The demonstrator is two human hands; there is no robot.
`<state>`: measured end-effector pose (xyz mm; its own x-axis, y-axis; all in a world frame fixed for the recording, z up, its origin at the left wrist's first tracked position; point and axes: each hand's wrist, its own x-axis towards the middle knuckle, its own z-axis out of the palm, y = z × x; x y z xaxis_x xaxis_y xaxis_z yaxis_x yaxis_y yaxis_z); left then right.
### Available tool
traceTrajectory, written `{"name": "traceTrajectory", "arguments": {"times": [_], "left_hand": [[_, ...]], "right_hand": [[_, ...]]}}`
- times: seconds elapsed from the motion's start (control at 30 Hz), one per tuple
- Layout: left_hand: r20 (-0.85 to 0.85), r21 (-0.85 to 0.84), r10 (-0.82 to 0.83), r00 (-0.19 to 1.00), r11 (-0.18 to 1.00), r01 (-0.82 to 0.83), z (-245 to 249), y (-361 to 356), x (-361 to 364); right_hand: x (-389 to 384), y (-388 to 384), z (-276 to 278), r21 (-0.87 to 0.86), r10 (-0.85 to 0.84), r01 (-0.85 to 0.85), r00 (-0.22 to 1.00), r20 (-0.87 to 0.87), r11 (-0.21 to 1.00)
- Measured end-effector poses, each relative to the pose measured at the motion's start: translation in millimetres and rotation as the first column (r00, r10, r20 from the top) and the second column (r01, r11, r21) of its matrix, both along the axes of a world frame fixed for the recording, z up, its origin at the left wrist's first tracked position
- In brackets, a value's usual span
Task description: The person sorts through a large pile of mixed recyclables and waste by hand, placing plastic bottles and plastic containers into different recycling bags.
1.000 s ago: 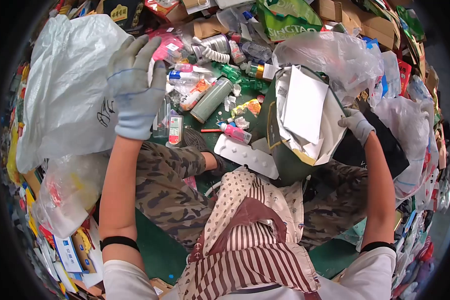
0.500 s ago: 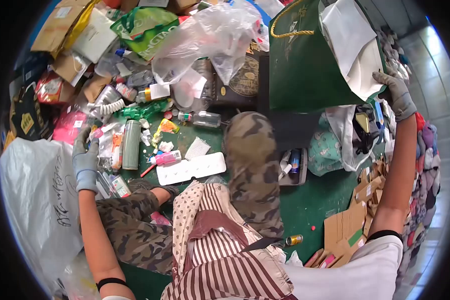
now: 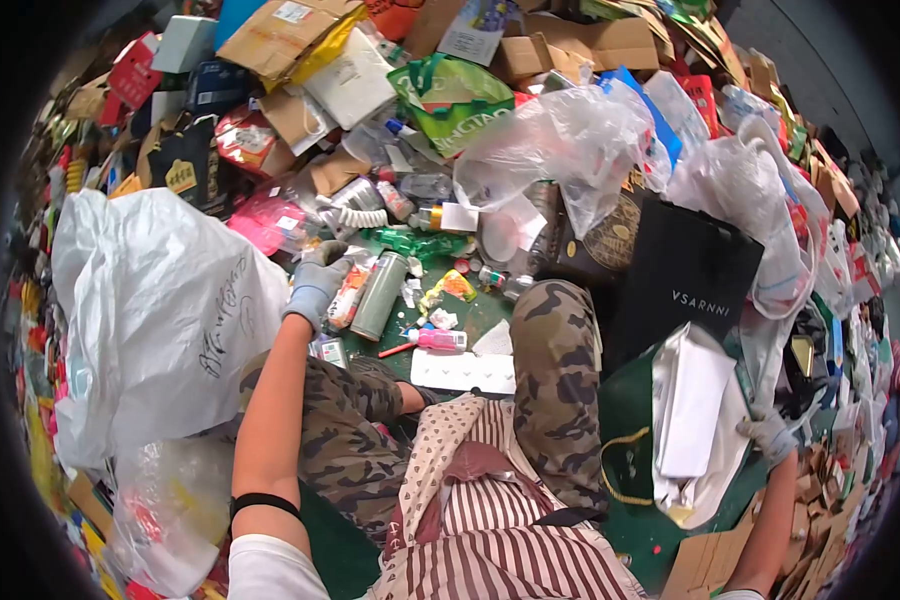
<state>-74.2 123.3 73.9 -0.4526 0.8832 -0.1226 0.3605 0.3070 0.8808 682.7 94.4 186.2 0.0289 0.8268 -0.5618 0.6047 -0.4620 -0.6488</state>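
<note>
My right hand (image 3: 767,436), in a grey glove, grips the rim of a dark green paper bag (image 3: 627,405) with a yellow rope handle. The bag lies tilted by my knee, its mouth towards me, with white paper (image 3: 688,415) showing inside. Behind it stands a black paper bag (image 3: 682,265) with white lettering. My left hand (image 3: 318,288), gloved too, hovers with fingers apart near an orange wrapper (image 3: 350,297) and a grey-green cylinder (image 3: 380,297). Close by are a pink bottle (image 3: 440,339) and a white tray (image 3: 460,371).
A large white plastic sack (image 3: 150,320) stands at my left. Mixed waste is heaped ahead, including a green bag (image 3: 455,100), a clear plastic bag (image 3: 560,140) and cardboard boxes (image 3: 280,40). Flattened cardboard (image 3: 705,560) lies at the lower right.
My right hand has brought the green paper bag down towards me and tipped it, uncovering the black bag. The view has swung left. My left hand remains near the cylinder.
</note>
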Motion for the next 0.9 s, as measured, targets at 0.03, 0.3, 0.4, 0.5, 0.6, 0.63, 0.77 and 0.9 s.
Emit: {"name": "traceTrajectory", "arguments": {"times": [0.03,0.3,0.4,0.5,0.6,0.63,0.77,0.9], "left_hand": [[0.011,0.012,0.001,1.0,1.0,-0.001,-6,-2,-6],[-0.147,-0.106,0.126,0.981,0.984,-0.143,-44,-44,-38],[-0.106,-0.141,0.174,0.979,0.972,-0.188,-55,-55,-53],[-0.036,-0.057,0.15,0.988,0.987,-0.152,-34,-50,-44],[0.14,0.098,0.067,0.988,0.992,-0.081,18,-36,-19],[0.223,0.092,0.035,0.974,0.994,-0.056,44,-33,-10],[0.46,0.164,-0.095,0.883,0.986,0.021,95,-41,-18],[0.527,0.155,0.019,0.85,0.981,-0.119,66,-52,-38]], "right_hand": [[2,-3,-24,-0.082,0.074,-0.07,0.996,0.047,0.994],[37,-40,-181,-0.567,0.176,-0.06,0.973,0.151,0.821],[39,-51,-182,-0.522,0.364,-0.174,0.886,0.288,0.835],[8,-61,-170,-0.616,0.597,-0.271,0.686,0.415,0.739],[-11,-53,-153,-0.611,0.713,-0.406,0.559,0.423,0.68],[-15,-45,-147,-0.572,0.754,-0.494,0.477,0.452,0.655],[-69,-1,-117,-0.311,0.592,-0.504,0.678,0.436,0.806],[-185,80,-108,-0.019,0.343,-0.347,0.933,-0.106,0.938]]}}
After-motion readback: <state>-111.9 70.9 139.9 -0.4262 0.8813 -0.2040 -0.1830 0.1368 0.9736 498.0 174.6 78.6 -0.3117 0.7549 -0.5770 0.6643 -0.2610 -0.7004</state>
